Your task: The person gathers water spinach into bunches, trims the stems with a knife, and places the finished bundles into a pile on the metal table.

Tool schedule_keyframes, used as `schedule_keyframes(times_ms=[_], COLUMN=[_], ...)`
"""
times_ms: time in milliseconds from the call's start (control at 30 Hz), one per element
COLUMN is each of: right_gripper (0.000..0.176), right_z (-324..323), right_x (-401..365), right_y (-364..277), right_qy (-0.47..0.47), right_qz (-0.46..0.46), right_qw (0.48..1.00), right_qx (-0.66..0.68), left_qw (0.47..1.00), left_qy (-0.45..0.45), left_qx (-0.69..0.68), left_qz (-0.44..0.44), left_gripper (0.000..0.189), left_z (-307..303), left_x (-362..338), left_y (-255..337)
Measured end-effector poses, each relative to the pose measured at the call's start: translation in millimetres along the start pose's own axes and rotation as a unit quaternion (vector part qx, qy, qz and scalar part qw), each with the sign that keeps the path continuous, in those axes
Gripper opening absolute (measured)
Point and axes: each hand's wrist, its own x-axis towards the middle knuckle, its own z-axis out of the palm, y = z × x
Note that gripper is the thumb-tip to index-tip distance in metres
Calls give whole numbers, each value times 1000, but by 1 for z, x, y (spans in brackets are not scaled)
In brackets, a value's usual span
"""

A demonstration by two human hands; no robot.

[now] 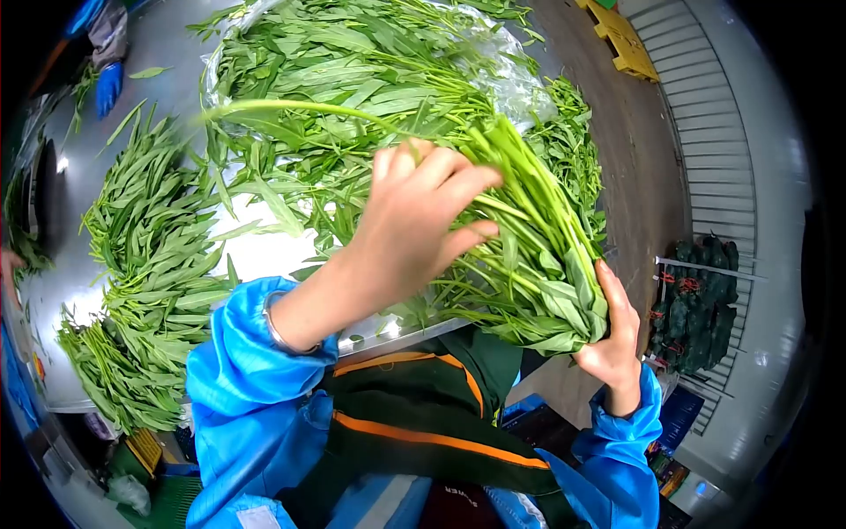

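My right hand (617,338) is wrapped round the leafy lower end of a bunch of water spinach (538,220), its thick cut stems pointing up and away. Over the bunch's left side, my left hand (419,207) has its fingers curled, with thumb and forefinger apart. A single long stem (326,108) runs left from behind its fingers, and its far end is blurred; the fingers seem to hold it, though the contact is hidden. Beyond the hands lies a big heap of loose water spinach (352,62), partly on clear plastic sheeting (520,88).
A long pile of greens (159,256) lies on the metal table (181,75) at left. Another person's blue-gloved hand (109,88) is at upper left. At right stand a yellow pallet (627,44) and a rack with dark green bundles (701,300).
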Motion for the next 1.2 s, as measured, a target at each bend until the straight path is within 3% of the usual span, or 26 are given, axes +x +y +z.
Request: schedule_keyframes(times_ms=[33,100,200,300,367,400,433,467,533,567,633,667,700,733,800,833,867,900,933,1000,1033,1067,1100,1133,1200], right_gripper=[80,80,80,80,79,81,83,85,94,94,95,95,95,95,94,93,89,87,85,82,82,82,79,78,76], right_z=[1,-1,-2,2,2,-1,0,0,0,1,4,5,6,6,3,1,0,-1,-3,-2,-2,-1,1,2,4], right_x=[-4,-11,-13,-13,-12,-16,-17,-17,-23,-23,-22,-21,-19,-19,-24,-28,-32,-34,-37,-34,-31,-29,-25,-22,-16], right_y=[5,9,10,9,8,11,10,9,15,16,19,19,17,17,21,23,23,23,22,18,17,15,10,6,0], right_qy=[3,6,-33,-36,-36,-36,-14,7,9,13,9,2,8,4,0,-6,-13,-17,-21,-4,4,10,26,32,46], right_qz=[18,79,23,64,91,139,145,149,152,143,111,93,79,87,105,97,88,90,93,95,80,68,56,43,17], right_qw=[999,993,993,989,989,976,972,968,966,965,964,965,966,964,958,966,974,980,984,989,994,997,998,999,998], right_qx=[32,83,113,130,114,166,183,200,208,221,239,245,244,252,266,241,210,179,148,111,75,39,16,-5,-48], left_qw=[992,925,877,928,839,792,741,730,803,867,924,951,898,881,910,905,853,819,819,761,837,872,894,972,992], left_qy=[-38,-114,-134,-98,-97,26,56,119,107,1,-175,-154,-238,-229,-254,-197,-201,-101,-17,97,61,-65,-107,-130,-102], left_qx=[-118,-352,-424,-325,-417,-535,-593,-587,-480,-388,-304,-267,-363,-402,-324,-358,-436,-491,-481,-498,-390,-328,-349,-153,24], left_qz=[-30,-89,-179,-155,-335,-292,-311,-330,-336,-311,-150,-33,-76,-98,-57,-118,-202,-278,-313,-404,-378,-357,-262,-124,-70], left_gripper=[23,20,21,16,10,10,16,18,15,15,31,36,40,32,22,14,13,8,9,16,20,20,21,30,52], left_z=[-1,-5,-8,-15,-30,-32,-51,-56,-54,-53,-35,-17,-13,-5,-23,-32,-40,-39,-41,-44,-46,-51,-40,-33,-13], left_x=[0,-3,-7,-10,-11,-13,-11,-13,-9,-3,3,-3,-4,-5,4,4,3,-2,-1,3,3,2,-2,-7,-16], left_y=[-4,-15,-16,-15,-25,-45,-71,-92,-72,-50,-27,-26,-23,-19,-25,-29,-37,-46,-63,-69,-61,-47,-32,-21,-8])
